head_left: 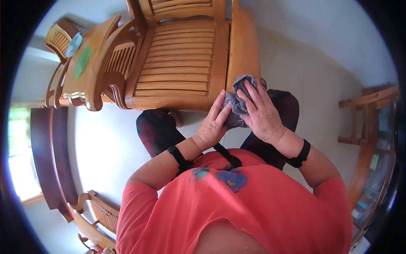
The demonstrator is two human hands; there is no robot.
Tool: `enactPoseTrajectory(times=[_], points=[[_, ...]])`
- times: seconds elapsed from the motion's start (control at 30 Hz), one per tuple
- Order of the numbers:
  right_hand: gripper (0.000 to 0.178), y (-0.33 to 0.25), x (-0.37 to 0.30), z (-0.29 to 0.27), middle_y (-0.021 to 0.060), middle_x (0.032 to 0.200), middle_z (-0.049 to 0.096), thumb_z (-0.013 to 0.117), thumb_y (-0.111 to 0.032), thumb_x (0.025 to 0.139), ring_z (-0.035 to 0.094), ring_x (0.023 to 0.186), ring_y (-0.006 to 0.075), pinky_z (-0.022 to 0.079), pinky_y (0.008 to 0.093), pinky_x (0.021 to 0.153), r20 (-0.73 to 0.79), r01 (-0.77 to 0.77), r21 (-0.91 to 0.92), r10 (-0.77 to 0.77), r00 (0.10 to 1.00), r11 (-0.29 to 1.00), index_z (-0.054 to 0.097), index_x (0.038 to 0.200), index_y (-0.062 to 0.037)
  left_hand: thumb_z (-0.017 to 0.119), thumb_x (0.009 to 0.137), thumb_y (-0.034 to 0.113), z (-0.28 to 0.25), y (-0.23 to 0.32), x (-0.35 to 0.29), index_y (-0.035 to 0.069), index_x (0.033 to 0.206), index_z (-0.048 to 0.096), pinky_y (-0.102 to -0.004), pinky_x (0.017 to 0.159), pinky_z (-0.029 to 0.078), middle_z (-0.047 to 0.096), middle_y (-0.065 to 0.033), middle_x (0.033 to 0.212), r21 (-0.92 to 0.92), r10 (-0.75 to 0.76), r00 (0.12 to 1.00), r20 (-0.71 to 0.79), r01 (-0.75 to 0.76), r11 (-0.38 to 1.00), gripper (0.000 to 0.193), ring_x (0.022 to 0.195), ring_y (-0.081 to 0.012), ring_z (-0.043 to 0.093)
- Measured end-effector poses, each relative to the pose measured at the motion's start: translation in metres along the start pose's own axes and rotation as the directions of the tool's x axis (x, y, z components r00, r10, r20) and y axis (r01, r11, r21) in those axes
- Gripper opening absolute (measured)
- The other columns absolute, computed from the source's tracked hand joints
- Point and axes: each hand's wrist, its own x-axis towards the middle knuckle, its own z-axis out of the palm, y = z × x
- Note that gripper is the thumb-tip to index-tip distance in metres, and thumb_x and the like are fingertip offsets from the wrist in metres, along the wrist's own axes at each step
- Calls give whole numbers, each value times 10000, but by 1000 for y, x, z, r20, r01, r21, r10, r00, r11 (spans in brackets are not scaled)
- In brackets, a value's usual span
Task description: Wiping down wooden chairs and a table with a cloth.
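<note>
A crumpled grey cloth point(238, 106) is bunched between my two hands at the near right corner of a slatted wooden bench point(175, 80). My right hand point(264, 116) grips the cloth from above, its fingers bent over the folds. My left hand point(212, 128) has its fingers against the cloth's left side, the fingertips close to the bench's front edge. Beyond the cloth rises the bench's broad, smooth wooden end point(244, 51). Folds and fingers hide the underside of the cloth.
To the left stands a wooden table point(95, 55) with a green leaf-shaped mat point(82, 63) and a pale blue one point(74, 45). Wooden furniture with glass panels point(372, 169) is at the right. Another wooden chair point(99, 213) stands at the lower left. My knees are beneath my hands.
</note>
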Motion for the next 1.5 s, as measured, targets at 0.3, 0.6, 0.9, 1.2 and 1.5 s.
enactPoseTrajectory(times=[0.3,0.6,0.9,1.2,1.5], points=[[759,29,46,-9,297,1529,289,708,-306,882,248,1429,513,267,495,1189,149,-49,-26,52,987,998,358,1464,34,658,697,69,-68,1,38,173,1558,262,-461,893,527,671,-244,1022,-188,-203,887,414,302,935,954,951,-414,662],[763,112,147,1,340,1560,210,592,-377,967,189,1463,486,236,486,1205,242,-282,21,269,932,959,264,1512,43,655,748,89,-117,-53,113,100,1475,435,-348,969,506,677,-195,1173,-272,-328,922,207,377,885,760,1088,-285,670],[850,221,237,29,305,1605,135,467,-544,972,129,1508,412,155,429,1233,412,-370,-17,343,844,929,206,1548,24,789,775,273,-39,-148,89,4,1494,352,-347,1037,446,595,-226,1300,-409,-456,854,251,520,749,884,1210,-306,580],[903,306,317,58,266,1612,192,399,-613,964,166,1514,355,146,408,1235,473,-461,-87,444,761,883,197,1546,47,777,785,330,-29,-177,100,-11,1421,467,-368,1014,468,620,-237,1271,-454,-579,786,218,607,652,785,1197,-330,598],[883,320,332,75,260,1598,243,377,-628,975,197,1507,341,179,404,1222,402,-518,-70,499,768,853,261,1528,51,776,786,365,-32,-198,96,-24,1420,465,-382,1004,474,606,-270,1280,-494,-606,759,236,631,598,806,1193,-361,597]])
